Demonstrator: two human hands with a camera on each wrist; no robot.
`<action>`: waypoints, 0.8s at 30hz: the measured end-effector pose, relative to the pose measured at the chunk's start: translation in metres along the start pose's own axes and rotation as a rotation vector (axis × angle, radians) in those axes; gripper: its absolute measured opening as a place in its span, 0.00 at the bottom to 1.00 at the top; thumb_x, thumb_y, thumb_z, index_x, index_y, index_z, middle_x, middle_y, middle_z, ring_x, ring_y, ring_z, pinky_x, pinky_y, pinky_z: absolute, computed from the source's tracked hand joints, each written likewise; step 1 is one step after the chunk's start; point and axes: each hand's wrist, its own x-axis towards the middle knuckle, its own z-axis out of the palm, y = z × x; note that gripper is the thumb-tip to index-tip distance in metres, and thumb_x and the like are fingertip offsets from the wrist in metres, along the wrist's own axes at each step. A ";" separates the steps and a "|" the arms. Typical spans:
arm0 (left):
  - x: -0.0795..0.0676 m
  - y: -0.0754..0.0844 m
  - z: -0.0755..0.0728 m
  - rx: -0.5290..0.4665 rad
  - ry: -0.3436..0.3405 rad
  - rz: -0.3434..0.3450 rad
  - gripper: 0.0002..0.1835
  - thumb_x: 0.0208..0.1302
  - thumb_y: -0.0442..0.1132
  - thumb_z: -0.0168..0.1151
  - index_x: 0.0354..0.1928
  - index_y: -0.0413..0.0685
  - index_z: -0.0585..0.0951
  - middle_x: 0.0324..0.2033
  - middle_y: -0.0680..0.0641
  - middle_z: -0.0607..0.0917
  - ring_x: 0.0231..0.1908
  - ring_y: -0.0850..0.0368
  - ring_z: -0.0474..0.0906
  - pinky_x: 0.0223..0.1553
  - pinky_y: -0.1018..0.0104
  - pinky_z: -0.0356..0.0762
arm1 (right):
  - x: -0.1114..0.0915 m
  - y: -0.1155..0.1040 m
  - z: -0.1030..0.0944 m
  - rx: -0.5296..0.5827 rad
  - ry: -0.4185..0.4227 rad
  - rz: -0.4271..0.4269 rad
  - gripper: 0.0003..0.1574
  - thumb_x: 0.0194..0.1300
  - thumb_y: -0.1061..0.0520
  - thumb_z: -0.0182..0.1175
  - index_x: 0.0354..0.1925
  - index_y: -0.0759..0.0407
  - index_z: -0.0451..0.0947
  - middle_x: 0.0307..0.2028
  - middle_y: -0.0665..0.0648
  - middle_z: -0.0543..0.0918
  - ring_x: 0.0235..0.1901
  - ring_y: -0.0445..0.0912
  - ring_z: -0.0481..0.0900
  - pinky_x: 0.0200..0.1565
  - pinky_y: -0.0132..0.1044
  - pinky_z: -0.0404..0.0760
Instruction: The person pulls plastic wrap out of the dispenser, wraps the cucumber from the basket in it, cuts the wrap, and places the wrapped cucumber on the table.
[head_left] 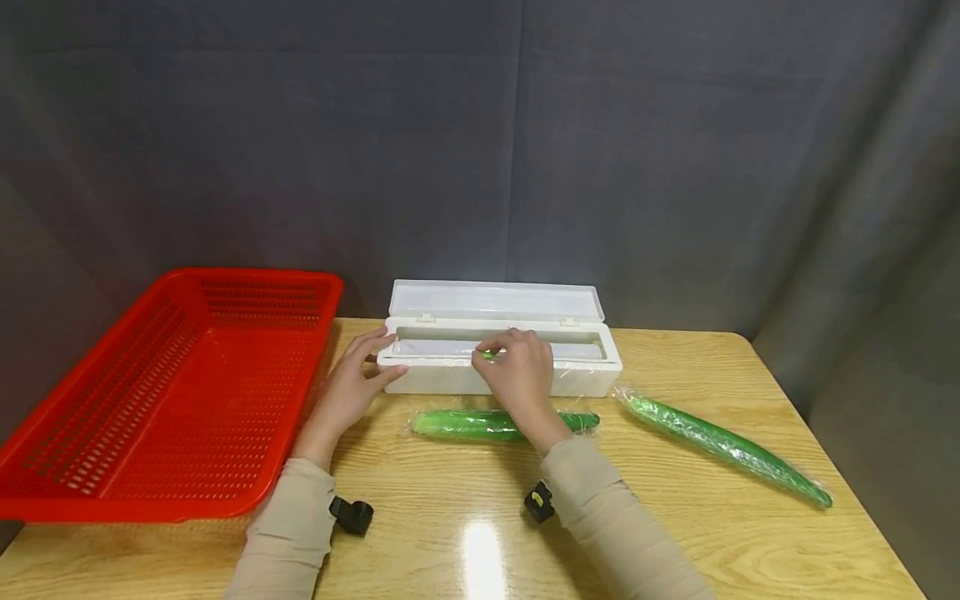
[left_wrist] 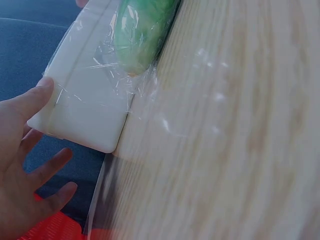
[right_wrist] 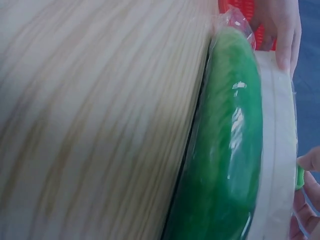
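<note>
A white cling film dispenser box (head_left: 442, 382) stands on the table with its lid (head_left: 495, 300) tipped up at the back and a film roll (head_left: 431, 347) inside. My left hand (head_left: 351, 383) holds the box's left end, thumb at the front edge, other fingers spread behind. Near the middle of the front rim, my right hand (head_left: 522, 371) pinches a small green slide cutter (head_left: 489, 356) between thumb and fingertips. Clear film hangs over the box front. Just before the box lies a film-covered cucumber (head_left: 465, 424), partly hidden by my right wrist; it also shows large in the right wrist view.
A second wrapped cucumber (head_left: 723, 444) lies slanted on the right side of the wooden table (head_left: 420, 500). To the left stands a big red plastic basket (head_left: 180, 507), its rim close to my left forearm. A grey curtain (head_left: 510, 167) hangs behind the table.
</note>
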 end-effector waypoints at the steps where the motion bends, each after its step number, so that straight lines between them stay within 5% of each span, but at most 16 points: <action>1: 0.000 0.001 0.000 0.000 0.000 -0.001 0.32 0.63 0.44 0.70 0.67 0.47 0.73 0.71 0.44 0.65 0.67 0.44 0.65 0.63 0.46 0.65 | 0.000 0.002 -0.001 -0.002 0.000 0.002 0.02 0.54 0.55 0.69 0.28 0.50 0.89 0.26 0.48 0.83 0.32 0.48 0.76 0.44 0.47 0.72; 24: 0.001 -0.002 0.000 -0.003 0.003 0.004 0.31 0.62 0.43 0.70 0.67 0.48 0.74 0.71 0.46 0.66 0.55 0.45 0.76 0.53 0.52 0.74 | -0.001 0.012 -0.016 0.006 -0.047 0.053 0.04 0.54 0.56 0.68 0.29 0.50 0.90 0.31 0.49 0.86 0.38 0.50 0.79 0.49 0.49 0.72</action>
